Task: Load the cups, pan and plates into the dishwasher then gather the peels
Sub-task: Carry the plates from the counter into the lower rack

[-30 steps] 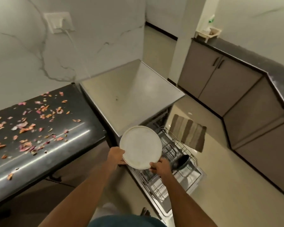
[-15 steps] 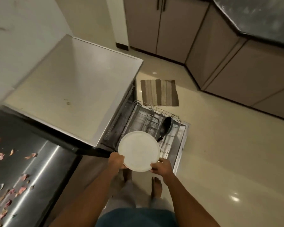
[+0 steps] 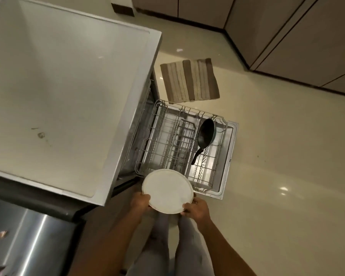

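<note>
Head view: I see my left hand [image 3: 140, 203] and right hand [image 3: 195, 210] gripping opposite edges of the white plate [image 3: 167, 191], above the near edge of the pulled-out rack [image 3: 145, 136]. The pan [image 3: 206, 134] stands at its far right corner.

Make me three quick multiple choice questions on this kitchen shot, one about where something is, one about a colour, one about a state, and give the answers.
1. Where is the pan?
A. in the pulled-out rack
B. on the striped mat
C. on the white top of the dishwasher

2. What colour is the plate?
A. black
B. white
C. red

3. How is the plate held?
A. by the left hand alone
B. by both hands
C. it lies in the rack

Answers: 1 A, it stands on edge among the wires. 2 B, its face is plain white. 3 B, the right hand grips the opposite rim.
</note>
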`<state>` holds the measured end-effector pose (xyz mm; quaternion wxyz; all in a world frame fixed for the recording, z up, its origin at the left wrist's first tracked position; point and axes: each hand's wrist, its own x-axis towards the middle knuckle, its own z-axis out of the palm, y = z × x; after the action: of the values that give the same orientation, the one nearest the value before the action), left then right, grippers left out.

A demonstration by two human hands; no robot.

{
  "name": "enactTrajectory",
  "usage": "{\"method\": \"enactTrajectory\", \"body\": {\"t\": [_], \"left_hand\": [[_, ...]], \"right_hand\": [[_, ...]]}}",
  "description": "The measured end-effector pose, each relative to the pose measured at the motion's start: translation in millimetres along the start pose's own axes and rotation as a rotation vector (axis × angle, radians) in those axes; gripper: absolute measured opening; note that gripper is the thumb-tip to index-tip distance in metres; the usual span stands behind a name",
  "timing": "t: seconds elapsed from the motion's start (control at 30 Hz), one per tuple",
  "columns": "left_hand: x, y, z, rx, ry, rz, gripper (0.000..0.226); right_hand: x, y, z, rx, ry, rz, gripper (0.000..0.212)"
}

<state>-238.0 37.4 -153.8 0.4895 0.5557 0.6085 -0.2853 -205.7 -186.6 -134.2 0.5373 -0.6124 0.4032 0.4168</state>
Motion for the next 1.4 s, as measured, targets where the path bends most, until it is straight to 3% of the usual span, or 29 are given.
{"method": "enactTrajectory", "body": {"t": [0.2,0.37,0.5,0.63,0.8,0.93,1.07,1.23,1.33,1.4], "left_hand": [[67.6,-2.5,26.4,-0.015,0.087,-0.046,0.032],[156.5,-8.3,46.9,0.027,0.253,0.019,0.049],[172.5,17.3,50.8,0.084,0.358,0.084,0.033],[189.2,28.0,47.7,0.072,0.445,0.125,0.031],[216.7,23.3,42.5,-0.010,0.457,0.111,0.032],[240.6,14.4,37.2,-0.109,0.387,0.115,0.036],[235.8,33.5,47.4,-0.379,0.277,0.074,0.030],[248.7,32.0,57.9,-0.398,0.229,0.042,0.048],[251.8,32.3,56.0,-0.452,0.225,0.022,0.050],[247.0,33.9,55.9,-0.474,0.197,0.015,0.050]], "right_hand": [[89.2,3.9,19.8,-0.005,0.032,0.041,0.041],[190.7,40.1,37.0,-0.043,0.002,0.093,0.062],[229.1,36.1,61.4,-0.017,0.006,0.127,0.074],[229.2,16.2,87.9,0.017,-0.014,0.149,0.053],[250.5,19.2,105.0,-0.044,-0.018,0.134,0.047],[265.8,24.7,110.3,-0.067,-0.019,0.119,0.029],[318.4,64.7,114.1,-0.116,0.014,0.084,0.020],[333.4,67.8,123.8,-0.129,0.021,0.054,0.031],[366.3,94.7,126.7,-0.155,0.024,0.030,0.077],[371.7,100.0,128.9,-0.175,0.034,0.016,0.078]]}}
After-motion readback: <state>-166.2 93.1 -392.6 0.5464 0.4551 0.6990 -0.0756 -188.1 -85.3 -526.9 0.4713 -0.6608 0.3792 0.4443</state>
